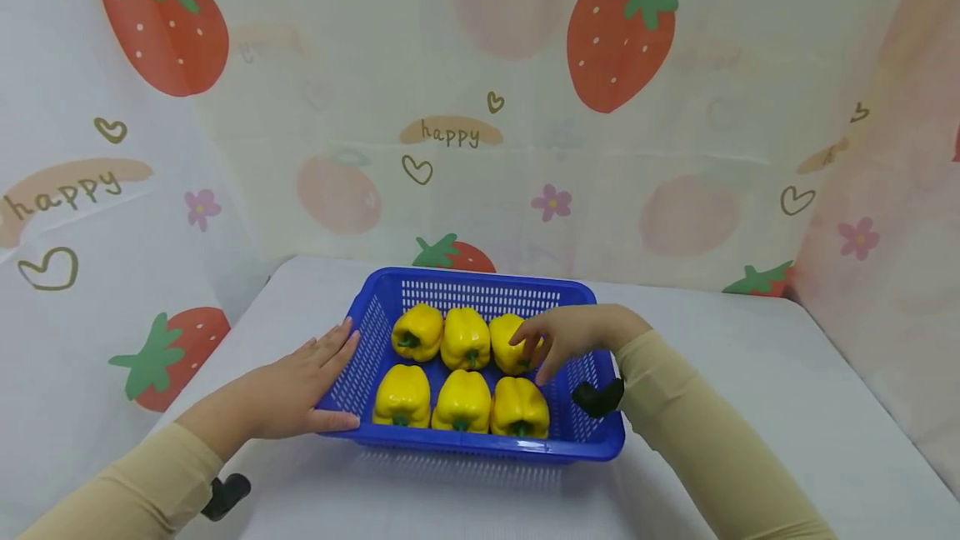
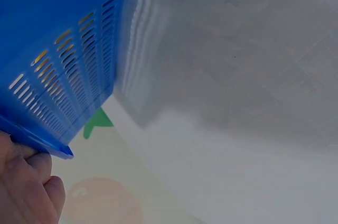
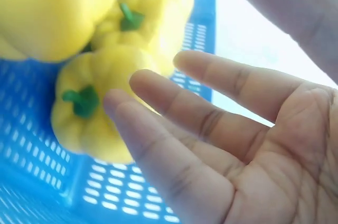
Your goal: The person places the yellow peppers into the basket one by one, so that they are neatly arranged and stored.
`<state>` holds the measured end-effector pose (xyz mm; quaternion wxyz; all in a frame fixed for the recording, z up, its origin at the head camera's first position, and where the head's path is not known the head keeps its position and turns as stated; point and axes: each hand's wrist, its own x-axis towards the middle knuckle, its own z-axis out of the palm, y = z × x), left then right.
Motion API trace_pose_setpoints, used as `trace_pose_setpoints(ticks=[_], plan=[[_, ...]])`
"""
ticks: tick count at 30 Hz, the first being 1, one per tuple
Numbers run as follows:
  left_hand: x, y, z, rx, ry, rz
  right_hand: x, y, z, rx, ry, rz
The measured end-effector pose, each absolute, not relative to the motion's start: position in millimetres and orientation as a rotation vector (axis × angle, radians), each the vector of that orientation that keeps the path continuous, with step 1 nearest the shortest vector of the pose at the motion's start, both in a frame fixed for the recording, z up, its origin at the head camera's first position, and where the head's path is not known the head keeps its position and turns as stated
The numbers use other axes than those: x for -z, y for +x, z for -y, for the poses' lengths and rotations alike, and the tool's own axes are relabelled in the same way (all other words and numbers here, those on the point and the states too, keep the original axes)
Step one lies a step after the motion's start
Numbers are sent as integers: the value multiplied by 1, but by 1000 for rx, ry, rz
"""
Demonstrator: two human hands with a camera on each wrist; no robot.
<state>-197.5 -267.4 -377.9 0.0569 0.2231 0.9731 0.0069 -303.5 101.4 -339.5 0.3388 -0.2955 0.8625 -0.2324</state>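
A blue plastic basket [image 1: 495,445] holds several yellow bell peppers [image 1: 462,401] in two rows, most stems facing the front. My left hand [image 1: 300,390] rests along the basket's left rim, its fingers extended and its thumb at the front left corner. In the left wrist view, part of that hand [image 2: 31,187] shows against the rim beside the slotted wall. Over the right side of the basket hovers my right hand [image 1: 562,336], fingers spread and slightly bent, holding nothing. It partly hides the back right pepper [image 1: 504,330]. In the right wrist view, its fingertips lie close to a pepper [image 3: 105,76]; contact is unclear.
The basket stands on a white table [image 1: 720,390]. Behind and at the sides hangs a pale sheet [image 1: 375,65] printed with strawberries, hearts and flowers. A black strap end [image 1: 597,397] sticks out from the right wrist, another strap end [image 1: 227,497] from the left.
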Motion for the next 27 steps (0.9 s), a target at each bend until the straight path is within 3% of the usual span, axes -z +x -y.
trace_pose_setpoints(ticks=[27], plan=[[362, -204, 269, 16, 646, -2944, 315, -309, -163, 680, -939, -2631]])
